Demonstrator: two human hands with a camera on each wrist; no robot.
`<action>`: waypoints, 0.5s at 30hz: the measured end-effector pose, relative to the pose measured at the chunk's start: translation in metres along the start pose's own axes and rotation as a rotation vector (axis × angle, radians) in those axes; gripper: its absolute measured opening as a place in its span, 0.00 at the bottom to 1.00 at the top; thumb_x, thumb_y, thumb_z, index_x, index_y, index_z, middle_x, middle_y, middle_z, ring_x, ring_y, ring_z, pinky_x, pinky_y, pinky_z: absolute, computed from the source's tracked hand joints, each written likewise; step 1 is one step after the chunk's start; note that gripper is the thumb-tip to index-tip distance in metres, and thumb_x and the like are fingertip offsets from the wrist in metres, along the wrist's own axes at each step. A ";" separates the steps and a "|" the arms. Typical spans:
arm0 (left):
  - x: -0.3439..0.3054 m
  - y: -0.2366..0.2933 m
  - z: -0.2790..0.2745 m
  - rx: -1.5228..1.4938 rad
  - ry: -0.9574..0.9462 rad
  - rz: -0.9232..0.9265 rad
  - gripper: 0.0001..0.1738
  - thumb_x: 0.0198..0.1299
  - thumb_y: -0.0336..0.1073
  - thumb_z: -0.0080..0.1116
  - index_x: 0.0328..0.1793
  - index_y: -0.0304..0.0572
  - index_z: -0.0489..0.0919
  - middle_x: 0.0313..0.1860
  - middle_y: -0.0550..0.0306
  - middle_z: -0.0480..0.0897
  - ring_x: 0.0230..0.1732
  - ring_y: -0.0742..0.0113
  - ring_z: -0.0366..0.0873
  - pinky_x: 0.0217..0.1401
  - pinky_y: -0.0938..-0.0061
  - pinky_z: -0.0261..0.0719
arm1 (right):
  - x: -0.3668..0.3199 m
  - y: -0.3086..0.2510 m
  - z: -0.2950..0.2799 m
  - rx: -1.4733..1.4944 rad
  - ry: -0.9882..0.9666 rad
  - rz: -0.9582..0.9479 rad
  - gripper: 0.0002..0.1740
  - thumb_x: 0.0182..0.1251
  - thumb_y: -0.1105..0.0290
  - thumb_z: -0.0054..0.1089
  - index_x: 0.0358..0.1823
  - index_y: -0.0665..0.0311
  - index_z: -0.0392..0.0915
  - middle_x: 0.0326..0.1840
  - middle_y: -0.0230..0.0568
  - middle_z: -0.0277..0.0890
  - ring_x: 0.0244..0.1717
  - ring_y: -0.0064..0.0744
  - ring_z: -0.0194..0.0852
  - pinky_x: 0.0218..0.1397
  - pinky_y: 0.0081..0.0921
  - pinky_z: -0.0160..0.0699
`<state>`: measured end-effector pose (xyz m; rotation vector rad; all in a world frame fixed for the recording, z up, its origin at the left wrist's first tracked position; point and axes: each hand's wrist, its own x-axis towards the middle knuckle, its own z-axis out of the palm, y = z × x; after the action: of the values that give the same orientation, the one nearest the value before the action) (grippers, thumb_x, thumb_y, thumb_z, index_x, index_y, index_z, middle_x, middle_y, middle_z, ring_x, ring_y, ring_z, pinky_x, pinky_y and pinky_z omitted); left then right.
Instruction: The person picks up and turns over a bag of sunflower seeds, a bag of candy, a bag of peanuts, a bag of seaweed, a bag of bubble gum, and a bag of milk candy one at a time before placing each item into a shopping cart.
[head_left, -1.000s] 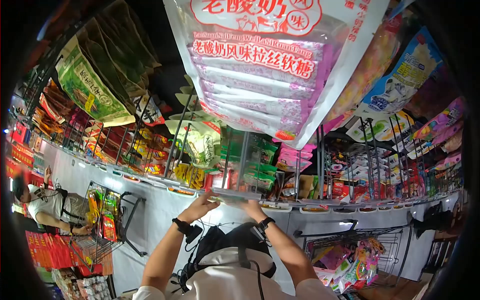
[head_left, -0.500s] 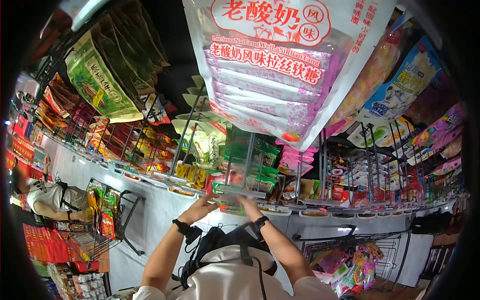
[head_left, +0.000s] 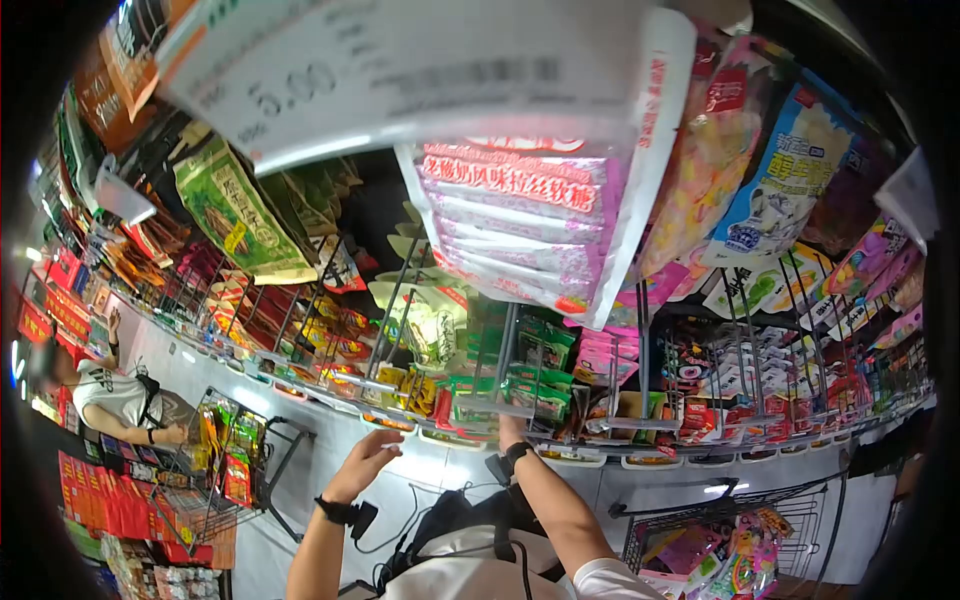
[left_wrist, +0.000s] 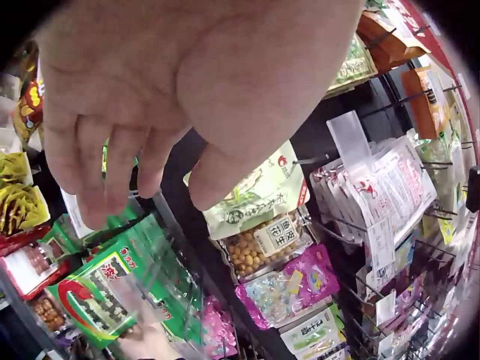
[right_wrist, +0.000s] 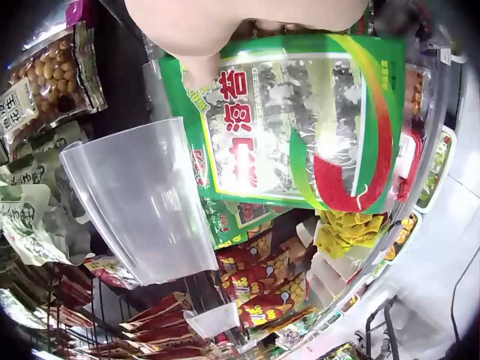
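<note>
My right hand (head_left: 511,432) reaches to the lower front of the rack. In the right wrist view its thumb lies on the edge of a green seaweed packet (right_wrist: 285,127), with the fingers curled at the packet's top edge, pinching it. More green packets (left_wrist: 169,270) hang behind, and this packet's red swoosh shows in the left wrist view. My left hand (head_left: 362,468) is held apart, in front of the rack and left of the right hand. Its fingers (left_wrist: 112,165) are loosely bent, with nothing held.
A large price tag (head_left: 400,80) and a white candy bag (head_left: 520,220) hang close overhead. A clear tag holder (right_wrist: 142,202) juts out beside the green packet. Metal hooks with snack bags line the rack. A loaded cart (head_left: 710,550) stands at right; another person (head_left: 120,400) is at left by a cart.
Both hands were together at the rack's front. The left hand has drawn back down and left, while the right stays at the green packets. The view has shifted, bringing the price tag overhead.
</note>
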<state>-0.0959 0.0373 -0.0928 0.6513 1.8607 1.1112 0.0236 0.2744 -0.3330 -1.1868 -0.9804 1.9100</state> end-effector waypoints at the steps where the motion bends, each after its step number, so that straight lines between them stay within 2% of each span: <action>1: -0.010 0.000 -0.003 -0.016 0.010 -0.002 0.20 0.72 0.32 0.56 0.67 0.33 0.74 0.62 0.51 0.81 0.59 0.62 0.81 0.64 0.69 0.76 | 0.003 0.000 0.001 -0.026 0.025 0.000 0.21 0.62 0.50 0.74 0.45 0.60 0.84 0.41 0.32 0.83 0.41 0.25 0.80 0.48 0.28 0.76; 2: -0.017 0.000 -0.005 -0.052 0.014 0.018 0.19 0.72 0.31 0.55 0.66 0.31 0.74 0.62 0.50 0.81 0.59 0.61 0.81 0.65 0.68 0.76 | 0.002 -0.007 0.001 -0.057 -0.022 0.043 0.19 0.63 0.54 0.74 0.48 0.59 0.82 0.43 0.31 0.83 0.41 0.23 0.80 0.45 0.24 0.78; 5: -0.035 0.003 -0.006 -0.105 0.066 -0.041 0.19 0.72 0.31 0.55 0.66 0.31 0.74 0.62 0.49 0.81 0.59 0.61 0.81 0.65 0.67 0.76 | -0.008 -0.021 -0.001 0.045 -0.055 0.231 0.18 0.64 0.57 0.72 0.50 0.57 0.80 0.44 0.30 0.83 0.41 0.21 0.80 0.41 0.21 0.81; 8: -0.047 0.010 -0.004 -0.080 0.100 -0.090 0.20 0.72 0.34 0.56 0.66 0.33 0.73 0.62 0.50 0.82 0.58 0.62 0.81 0.63 0.68 0.75 | 0.009 0.025 -0.025 0.096 -0.218 0.158 0.14 0.67 0.63 0.69 0.51 0.56 0.79 0.44 0.32 0.83 0.41 0.22 0.82 0.39 0.19 0.84; 10: -0.052 0.009 -0.003 -0.077 0.102 -0.092 0.20 0.72 0.35 0.56 0.66 0.34 0.74 0.62 0.50 0.82 0.58 0.62 0.81 0.62 0.69 0.74 | 0.002 0.027 -0.031 0.085 -0.151 0.090 0.10 0.69 0.68 0.65 0.50 0.56 0.79 0.44 0.34 0.83 0.41 0.24 0.84 0.41 0.20 0.85; 13: -0.052 0.005 -0.002 -0.089 0.080 -0.053 0.20 0.72 0.37 0.56 0.66 0.36 0.74 0.61 0.51 0.83 0.58 0.62 0.81 0.60 0.70 0.73 | -0.001 0.015 -0.054 -0.098 -0.153 0.253 0.13 0.69 0.79 0.58 0.53 0.58 0.82 0.45 0.36 0.84 0.44 0.26 0.84 0.44 0.24 0.84; 15: -0.053 0.004 -0.002 -0.105 0.069 -0.029 0.20 0.72 0.36 0.56 0.66 0.36 0.75 0.61 0.51 0.83 0.57 0.62 0.82 0.59 0.71 0.73 | -0.045 -0.044 -0.070 -0.008 -0.207 0.222 0.15 0.68 0.79 0.59 0.55 0.59 0.82 0.44 0.36 0.85 0.45 0.27 0.83 0.44 0.24 0.83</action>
<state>-0.0708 -0.0026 -0.0676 0.5305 1.8505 1.2169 0.1105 0.2748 -0.2979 -1.1600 -0.9975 2.2422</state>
